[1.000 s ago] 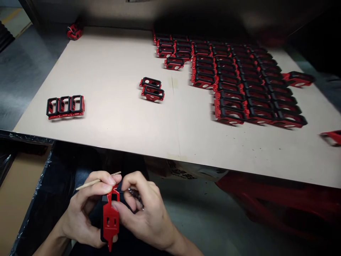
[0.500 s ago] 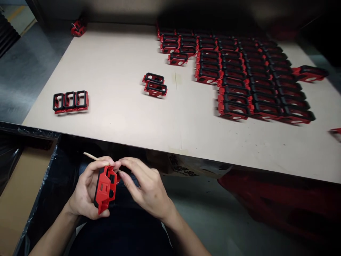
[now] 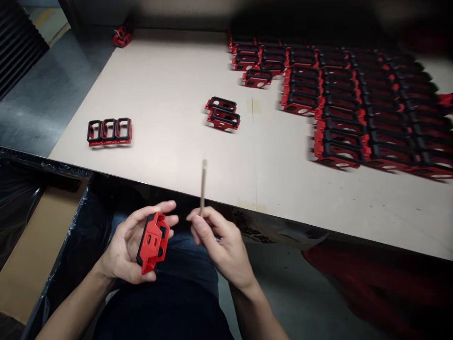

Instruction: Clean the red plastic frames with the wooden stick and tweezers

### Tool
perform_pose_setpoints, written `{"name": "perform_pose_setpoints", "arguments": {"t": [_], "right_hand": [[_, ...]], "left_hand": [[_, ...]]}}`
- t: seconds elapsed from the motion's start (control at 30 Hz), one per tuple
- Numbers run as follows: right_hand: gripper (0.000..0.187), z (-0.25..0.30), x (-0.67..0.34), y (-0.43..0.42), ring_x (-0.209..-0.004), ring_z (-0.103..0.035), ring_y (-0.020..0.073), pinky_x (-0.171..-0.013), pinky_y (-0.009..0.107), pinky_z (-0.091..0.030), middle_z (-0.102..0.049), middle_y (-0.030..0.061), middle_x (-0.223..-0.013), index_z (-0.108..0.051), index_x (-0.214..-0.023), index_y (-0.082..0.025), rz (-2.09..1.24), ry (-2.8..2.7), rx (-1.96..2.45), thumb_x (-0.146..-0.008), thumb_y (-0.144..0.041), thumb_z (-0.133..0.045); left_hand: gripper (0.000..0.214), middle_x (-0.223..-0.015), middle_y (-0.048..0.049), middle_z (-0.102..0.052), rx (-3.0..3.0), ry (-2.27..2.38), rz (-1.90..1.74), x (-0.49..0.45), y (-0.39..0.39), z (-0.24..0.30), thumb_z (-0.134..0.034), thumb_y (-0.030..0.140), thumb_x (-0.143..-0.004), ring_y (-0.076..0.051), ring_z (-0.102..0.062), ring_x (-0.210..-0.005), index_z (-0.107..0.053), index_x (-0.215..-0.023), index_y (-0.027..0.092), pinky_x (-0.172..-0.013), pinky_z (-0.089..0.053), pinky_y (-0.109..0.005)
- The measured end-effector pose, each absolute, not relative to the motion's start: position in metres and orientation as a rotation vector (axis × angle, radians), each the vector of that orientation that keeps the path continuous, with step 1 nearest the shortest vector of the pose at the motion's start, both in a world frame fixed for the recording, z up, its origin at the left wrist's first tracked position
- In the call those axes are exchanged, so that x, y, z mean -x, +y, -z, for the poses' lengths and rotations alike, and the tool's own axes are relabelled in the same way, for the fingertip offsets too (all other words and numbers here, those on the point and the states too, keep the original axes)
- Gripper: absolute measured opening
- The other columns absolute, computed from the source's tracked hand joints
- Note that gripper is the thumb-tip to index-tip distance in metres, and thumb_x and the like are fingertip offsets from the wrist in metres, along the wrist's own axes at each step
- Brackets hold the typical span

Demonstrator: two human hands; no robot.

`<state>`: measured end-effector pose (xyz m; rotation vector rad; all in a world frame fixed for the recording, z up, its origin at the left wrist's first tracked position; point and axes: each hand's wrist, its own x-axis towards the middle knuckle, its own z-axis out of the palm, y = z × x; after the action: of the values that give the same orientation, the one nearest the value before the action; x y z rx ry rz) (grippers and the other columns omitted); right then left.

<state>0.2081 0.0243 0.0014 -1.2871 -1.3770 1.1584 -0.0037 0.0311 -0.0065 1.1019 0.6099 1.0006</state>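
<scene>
Left hand point(image 3: 122, 250) cradles a red-and-black plastic housing point(image 3: 153, 243) on its half-open palm over the person's lap. Right hand point(image 3: 215, 245) pinches an upright wooden stick point(image 3: 203, 186) between thumb and fingertips, just inside the table's point(image 3: 159, 94) near edge; rows of matching housings point(image 3: 354, 113) fill its far right.

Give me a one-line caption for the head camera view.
Left hand holds a red-and-black frame, right hand pinches a wooden stick, rows of matching frames on the bench ahead.
</scene>
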Motion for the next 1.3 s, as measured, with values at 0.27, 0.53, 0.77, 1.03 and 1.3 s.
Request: {"name": "perform_pose_setpoints", "arguments": {"t": [0.27, 0.53, 0.77, 1.03, 1.3], "right_hand": [[0.041, -0.010, -0.226, 0.025, -0.043, -0.046, 0.0084, -0.040, 0.021, -0.035, -0.064, -0.0001, -0.060, -0.071, -0.079, -0.020, -1.103, -1.228, 1.124, -0.106, -0.046, -0.056], [0.031, -0.022, -0.244, 0.049, -0.044, -0.048, 0.0087, -0.043, 0.021, -0.036, -0.053, -0.0050, -0.054, -0.069, -0.084, -0.021, -0.799, -1.368, 1.203, -0.107, -0.038, -0.057], [0.025, -0.021, -0.254, 0.064, -0.045, -0.050, 0.0084, -0.045, 0.020, -0.039, -0.052, -0.0065, -0.056, -0.065, -0.086, -0.021, -0.761, -1.464, 1.183, -0.107, -0.028, -0.053], [0.022, -0.020, -0.258, 0.066, -0.048, -0.051, 0.0074, -0.048, 0.018, -0.040, -0.052, -0.0070, -0.059, -0.064, -0.087, -0.024, -0.737, -1.431, 1.146, -0.107, -0.025, -0.054], [0.035, -0.011, -0.259, 0.063, -0.048, -0.043, 0.0080, -0.048, 0.022, -0.041, -0.055, -0.0031, -0.064, -0.065, -0.078, -0.022, -0.808, -1.125, 0.994, -0.106, -0.041, -0.058]], "left_hand": [[0.054, -0.124, -0.0076, -0.078, -1.272, 0.432, -0.984, -0.014, 0.026, -0.058, -0.071, 0.036, -0.100, -0.023, -0.083, -0.083, -0.055, -0.151, 0.040, -0.076, -0.071, -0.032], [0.069, -0.143, -0.0135, -0.070, -2.317, 0.930, -0.784, 0.018, 0.146, -0.059, -0.085, 0.037, -0.086, -0.033, -0.068, -0.130, -0.059, -0.148, 0.022, -0.116, -0.051, -0.047], [0.065, -0.133, -0.0184, -0.070, -2.615, 1.169, -0.281, 0.036, 0.241, -0.086, -0.072, 0.058, -0.085, -0.038, -0.065, -0.124, -0.066, -0.133, 0.014, -0.112, -0.048, -0.053], [0.071, -0.135, -0.0158, -0.068, -2.459, 1.270, -0.063, 0.058, 0.244, -0.085, -0.071, 0.065, -0.084, -0.037, -0.065, -0.122, -0.063, -0.137, 0.018, -0.105, -0.052, -0.048], [0.064, -0.136, -0.0131, -0.071, -2.574, 1.184, -0.145, 0.057, 0.247, -0.097, -0.071, 0.057, -0.089, -0.035, -0.068, -0.122, -0.062, -0.141, 0.021, -0.103, -0.054, -0.046]]}}
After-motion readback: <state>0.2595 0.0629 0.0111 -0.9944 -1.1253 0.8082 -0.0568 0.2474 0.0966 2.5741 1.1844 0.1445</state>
